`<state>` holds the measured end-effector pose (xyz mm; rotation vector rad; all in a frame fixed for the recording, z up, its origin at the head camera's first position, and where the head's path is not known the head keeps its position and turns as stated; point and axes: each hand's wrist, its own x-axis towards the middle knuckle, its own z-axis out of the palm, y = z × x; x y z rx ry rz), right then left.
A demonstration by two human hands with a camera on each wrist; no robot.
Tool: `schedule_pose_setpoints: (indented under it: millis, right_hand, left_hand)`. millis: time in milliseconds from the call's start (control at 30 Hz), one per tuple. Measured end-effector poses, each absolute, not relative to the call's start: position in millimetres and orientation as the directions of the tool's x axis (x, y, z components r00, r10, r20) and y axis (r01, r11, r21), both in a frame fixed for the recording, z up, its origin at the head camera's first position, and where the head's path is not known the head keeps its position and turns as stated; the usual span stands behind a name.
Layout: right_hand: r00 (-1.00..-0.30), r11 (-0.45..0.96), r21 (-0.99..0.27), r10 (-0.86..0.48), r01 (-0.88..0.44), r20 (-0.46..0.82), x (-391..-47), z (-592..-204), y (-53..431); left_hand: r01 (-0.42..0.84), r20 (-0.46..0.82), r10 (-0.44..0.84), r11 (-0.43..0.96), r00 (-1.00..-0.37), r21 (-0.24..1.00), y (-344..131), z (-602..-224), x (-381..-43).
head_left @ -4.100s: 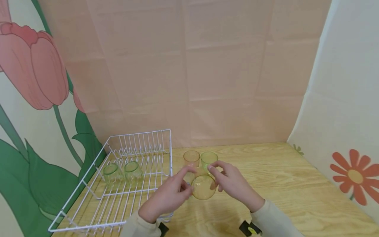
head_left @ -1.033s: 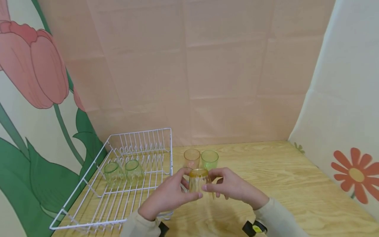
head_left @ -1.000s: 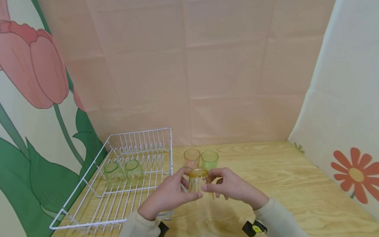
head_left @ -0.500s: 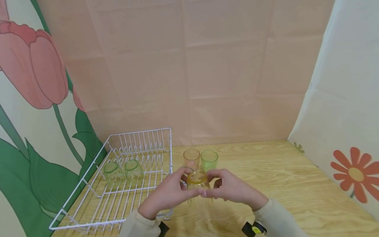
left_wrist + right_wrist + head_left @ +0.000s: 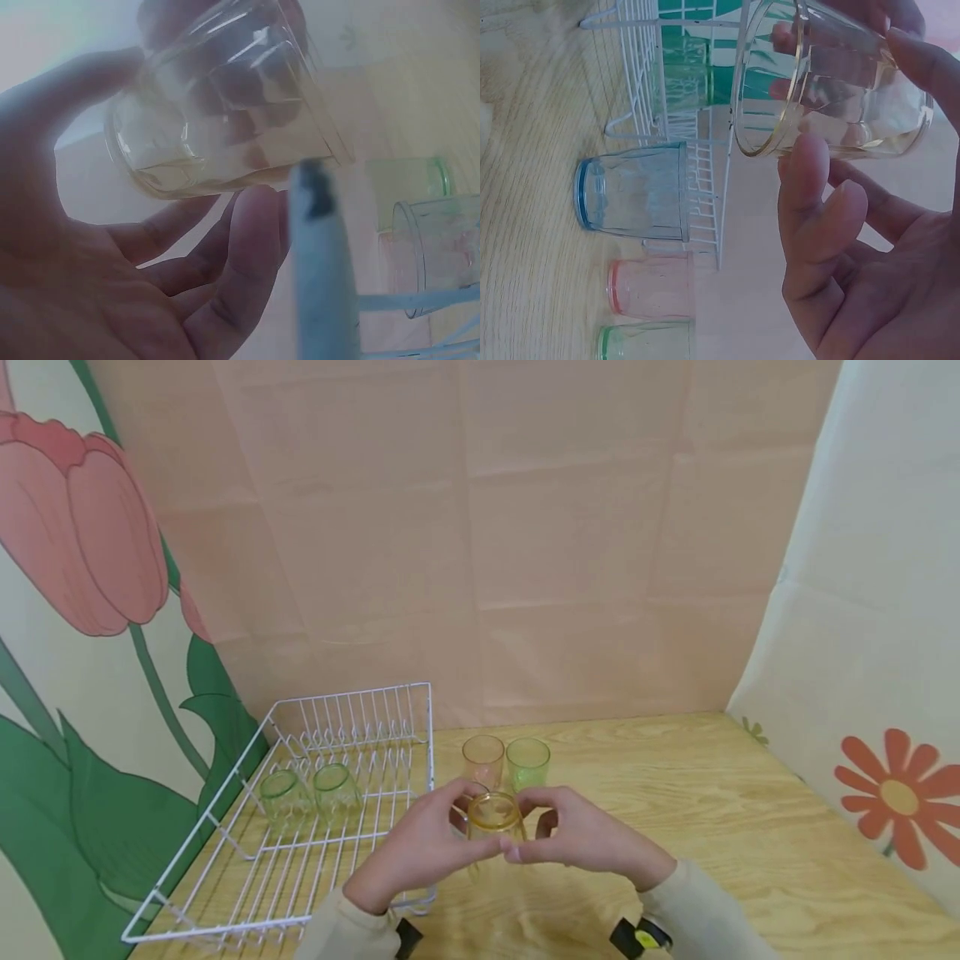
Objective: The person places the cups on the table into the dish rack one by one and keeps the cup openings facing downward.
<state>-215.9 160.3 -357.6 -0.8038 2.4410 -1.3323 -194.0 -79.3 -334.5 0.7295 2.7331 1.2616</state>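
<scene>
Both hands hold a yellow-tinted drinking glass [image 5: 495, 839] upside down over the table, its amber base facing up. My left hand [image 5: 427, 843] grips its left side, thumb in front and fingers behind. From the right, my right hand [image 5: 585, 839] grips it likewise, and the thumb tips meet at the front. The right wrist view shows the wide mouth of the glass [image 5: 780, 97] toward the table. Just behind stand a pink glass [image 5: 483, 760], a green glass [image 5: 528, 762] and a blue glass [image 5: 634, 191], mouths up. In the head view the left hand mostly hides the blue one.
A white wire dish rack [image 5: 277, 920] stands on the left of the wooden table [image 5: 675, 827], close to my left hand. Two green glasses [image 5: 281, 802] sit upside down in it. A plain backdrop [image 5: 600, 543] rises behind the table, with flowered panels at both sides.
About four seconds ago the yellow glass's round mouth faced me; now its base is up. Over the last second the base has tilted toward me, and the hands have drawn together until the thumbs meet.
</scene>
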Motion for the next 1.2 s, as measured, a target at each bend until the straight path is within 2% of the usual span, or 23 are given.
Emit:
schedule_pose_setpoints:
  millis: [200, 500, 767, 1000, 1200]
  right_hand:
    - [-0.834, 0.436, -0.837, -0.551, -0.331, 0.042, -215.8, -358.5, 162.6]
    - [-0.908, 0.469, -0.846, -0.417, -0.255, 0.043, -218.9, -362.7, 164.3]
    - [-0.926, 0.488, -0.844, -0.377, -0.224, 0.028, -220.5, -367.5, 163.8]
    - [-0.930, 0.498, -0.833, -0.364, -0.240, 0.050, -223.6, -369.4, 159.4]
    - [-0.918, 0.481, -0.841, -0.394, -0.247, 0.044, -222.3, -372.5, 155.1]
  left_hand:
    - [0.388, 0.168, 0.400, 0.571, -0.901, 0.723, -90.1, -328.2, -198.0]
    - [0.331, 0.168, 0.311, 0.609, -0.936, 0.721, -114.9, -312.1, -206.4]
    - [0.283, 0.155, 0.244, 0.676, -0.957, 0.681, -146.4, -301.1, -217.1]
    - [0.183, 0.056, 0.192, 0.748, -0.980, 0.637, -165.8, -295.1, -237.1]
    - [0.148, 0.014, 0.180, 0.758, -0.984, 0.635, -174.8, -304.0, -258.0]
